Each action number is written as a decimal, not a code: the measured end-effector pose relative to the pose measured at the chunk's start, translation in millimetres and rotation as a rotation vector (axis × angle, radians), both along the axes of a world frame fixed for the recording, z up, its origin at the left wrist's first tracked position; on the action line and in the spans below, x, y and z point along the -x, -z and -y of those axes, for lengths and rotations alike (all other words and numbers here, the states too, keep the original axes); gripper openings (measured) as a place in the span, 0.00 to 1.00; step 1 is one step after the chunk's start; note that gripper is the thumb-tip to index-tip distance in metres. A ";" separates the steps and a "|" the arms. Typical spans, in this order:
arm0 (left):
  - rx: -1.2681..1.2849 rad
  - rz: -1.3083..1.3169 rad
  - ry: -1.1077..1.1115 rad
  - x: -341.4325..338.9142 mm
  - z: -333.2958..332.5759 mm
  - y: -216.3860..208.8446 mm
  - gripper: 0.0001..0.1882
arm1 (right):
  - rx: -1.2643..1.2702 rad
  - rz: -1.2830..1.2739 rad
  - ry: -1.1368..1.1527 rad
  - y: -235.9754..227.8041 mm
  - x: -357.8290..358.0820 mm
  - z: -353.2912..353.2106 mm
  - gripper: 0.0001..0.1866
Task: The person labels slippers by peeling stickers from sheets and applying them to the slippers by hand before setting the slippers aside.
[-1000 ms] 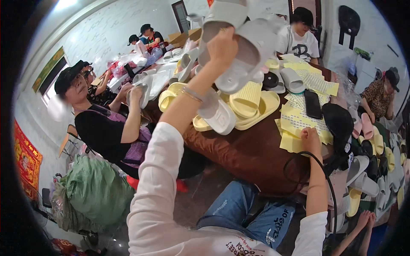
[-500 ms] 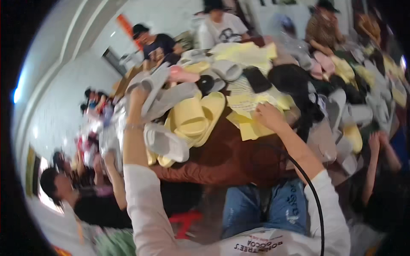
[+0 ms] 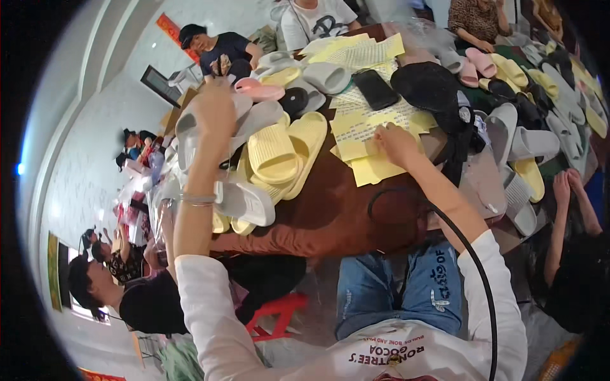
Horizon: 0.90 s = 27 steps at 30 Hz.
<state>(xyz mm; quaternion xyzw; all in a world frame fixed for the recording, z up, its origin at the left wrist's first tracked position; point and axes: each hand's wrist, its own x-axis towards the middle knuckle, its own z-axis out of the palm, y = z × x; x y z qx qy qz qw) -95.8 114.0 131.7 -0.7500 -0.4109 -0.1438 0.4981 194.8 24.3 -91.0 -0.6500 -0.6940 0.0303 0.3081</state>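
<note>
My left hand (image 3: 215, 114), smeared by motion, is stretched out over the grey slippers (image 3: 188, 141) at the left of the heap; its fingers cannot be made out. On the yellow printed sheets (image 3: 359, 130) rests my right hand (image 3: 397, 147), with its fingers curled closed; whatever they may pinch is hidden. Yellow ribbed slippers (image 3: 273, 155) lie between my hands. Nearer to me is a light grey slipper (image 3: 246, 203). A pink slipper (image 3: 259, 89) lies just beyond my left hand, and a dark phone (image 3: 375, 89) sits on the sheets.
A black cap (image 3: 424, 86) lies right of the sheets. More grey, pink and yellow slippers (image 3: 534, 143) cover the table's right side. A black cable (image 3: 467, 251) runs past my right forearm. People sit around the brown-covered table (image 3: 318, 219); a red stool (image 3: 279, 314) stands below.
My left hand has lifted off the grey slipper it was at and moved a little farther out. My right hand stays on the yellow sheets. The whole view has shifted slightly.
</note>
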 end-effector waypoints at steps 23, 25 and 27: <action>0.702 0.389 0.260 -137.8 35.8 233.2 0.23 | -0.189 0.136 -0.123 -5.6 2.4 6.6 0.11; 0.629 0.384 0.283 -138.6 38.3 235.5 0.23 | -0.126 0.155 -0.142 -7.7 2.5 7.5 0.13; 0.623 0.402 0.294 -138.6 40.3 235.8 0.23 | -0.113 0.170 -0.152 -7.6 3.3 7.6 0.14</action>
